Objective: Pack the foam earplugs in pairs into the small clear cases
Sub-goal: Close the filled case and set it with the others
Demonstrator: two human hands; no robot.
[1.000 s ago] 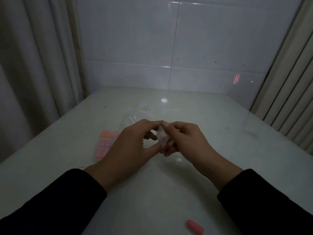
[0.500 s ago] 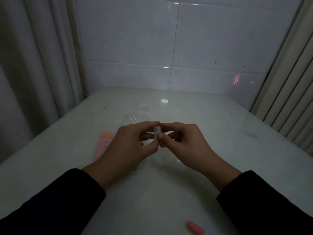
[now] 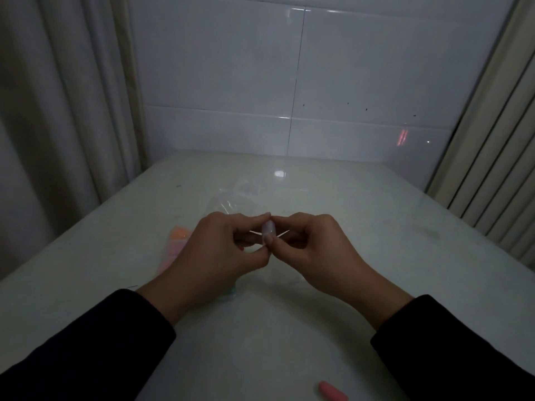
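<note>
Clear case [image 3: 268, 230] sits mid-frame, pinched btwn left hand [image 3: 215, 251] & right hand [image 3: 314, 250], fingers closed on it from both sides, prob to snap it shut. Spare pink earplug [image 3: 333, 392] lies on table [image 3: 376, 227], lower right.

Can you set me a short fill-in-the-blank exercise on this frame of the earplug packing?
1. The small clear case is pinched between ____ hands.
2. The loose pink earplug lies on the table, nearest the person's ____ sleeve.
3. The packed cases of orange and pink earplugs lie beyond the ____ hand.

Missing words: both; right; left
</note>
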